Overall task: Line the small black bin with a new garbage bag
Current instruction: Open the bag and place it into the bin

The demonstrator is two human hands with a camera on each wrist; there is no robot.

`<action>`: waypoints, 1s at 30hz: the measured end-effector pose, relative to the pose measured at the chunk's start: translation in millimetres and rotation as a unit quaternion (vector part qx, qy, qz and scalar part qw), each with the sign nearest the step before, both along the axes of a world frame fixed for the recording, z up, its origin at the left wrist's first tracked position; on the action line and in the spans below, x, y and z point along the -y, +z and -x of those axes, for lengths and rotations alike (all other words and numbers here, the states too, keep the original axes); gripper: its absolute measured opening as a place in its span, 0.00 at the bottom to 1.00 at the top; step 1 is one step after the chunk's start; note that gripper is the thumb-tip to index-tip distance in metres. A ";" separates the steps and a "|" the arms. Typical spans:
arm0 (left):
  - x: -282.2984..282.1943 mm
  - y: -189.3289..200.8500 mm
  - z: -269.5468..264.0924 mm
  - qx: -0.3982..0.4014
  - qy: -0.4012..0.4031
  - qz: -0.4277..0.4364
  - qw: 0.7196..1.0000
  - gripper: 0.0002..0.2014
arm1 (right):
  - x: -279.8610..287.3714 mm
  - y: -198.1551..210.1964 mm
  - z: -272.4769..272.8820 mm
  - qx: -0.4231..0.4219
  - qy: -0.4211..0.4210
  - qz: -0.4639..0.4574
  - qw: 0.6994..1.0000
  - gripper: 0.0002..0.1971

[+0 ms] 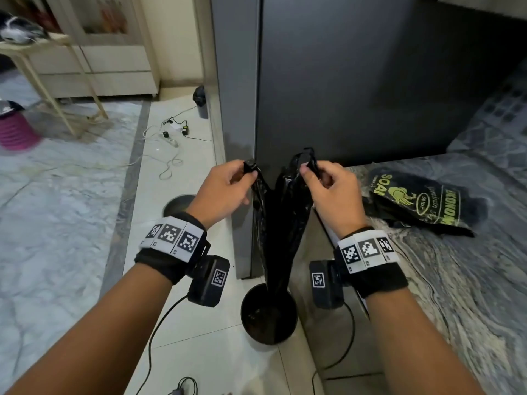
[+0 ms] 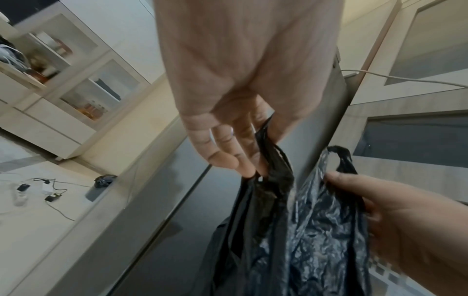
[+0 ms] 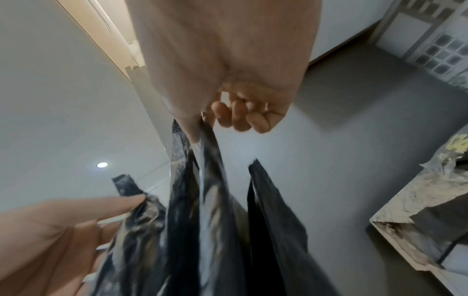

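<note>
The floor (image 1: 185, 323) is pale tile, bordered by marbled grey stone. A tall dark grey cabinet (image 1: 328, 81) stands upright on it and serves as the reference landmark.

Task items:
- The small black bin (image 1: 268, 317) stands on the floor at the foot of the cabinet, just in front of its near corner. Its round mouth faces up.
- The garbage bag (image 1: 281, 220) is black, glossy and crumpled. It hangs in front of the cabinet's corner edge, directly above the bin. Its lower end reaches down into the bin's mouth. Its two handle loops are spread apart in a V.

Hands:
- The left hand (image 1: 225, 189) is on the cabinet's left side. Thumb and fingers (image 2: 228, 152) pinch the left handle loop.
- The right hand (image 1: 330, 192) is in front of the cabinet's face. Thumb and forefinger pinch the right handle loop, which sticks up above the grip. The remaining fingers (image 3: 243, 118) are curled inward.

Other items:
- A black pack with yellow print (image 1: 419, 201) lies flat on a marbled counter (image 1: 456, 280) to the right of the cabinet.
- Loose cables and chargers (image 1: 174, 135) lie on the floor to the left of the cabinet.
- A second small dark bag (image 1: 199, 95) rests against the cabinet's far left side.
</note>
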State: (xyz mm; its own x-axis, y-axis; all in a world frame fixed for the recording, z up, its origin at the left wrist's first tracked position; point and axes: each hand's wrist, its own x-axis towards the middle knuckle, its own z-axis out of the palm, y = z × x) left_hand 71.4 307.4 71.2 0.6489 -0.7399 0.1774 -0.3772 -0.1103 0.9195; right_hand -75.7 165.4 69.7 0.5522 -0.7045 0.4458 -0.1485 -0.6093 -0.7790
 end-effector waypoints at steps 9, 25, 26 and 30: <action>-20.4 -28.4 -7.5 -0.013 0.007 -0.027 1.000 0.06 | -16.4 -25.1 3.2 -0.052 0.035 -0.231 0.971 0.08; -41.2 -74.3 -28.6 -0.056 0.000 -0.082 0.995 0.04 | -11.7 -66.2 -4.4 -0.153 -0.073 -0.092 0.981 0.07; -42.9 -79.4 -31.0 -0.061 0.008 -0.083 0.995 0.03 | -10.6 -66.0 -3.4 -0.156 -0.072 -0.087 0.981 0.08; -50.0 -98.4 -39.1 -0.064 0.027 -0.094 0.993 0.05 | -8.3 -71.4 0.1 -0.191 -0.074 -0.075 0.976 0.10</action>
State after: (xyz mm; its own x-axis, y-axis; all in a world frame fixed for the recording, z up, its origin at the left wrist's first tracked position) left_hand 110.5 357.4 -27.1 0.6965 -0.7160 -0.0473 -0.2481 -0.3021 0.9204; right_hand -75.8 173.8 -1.7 0.5451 -0.8306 0.1143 -0.5225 -0.4432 -0.7284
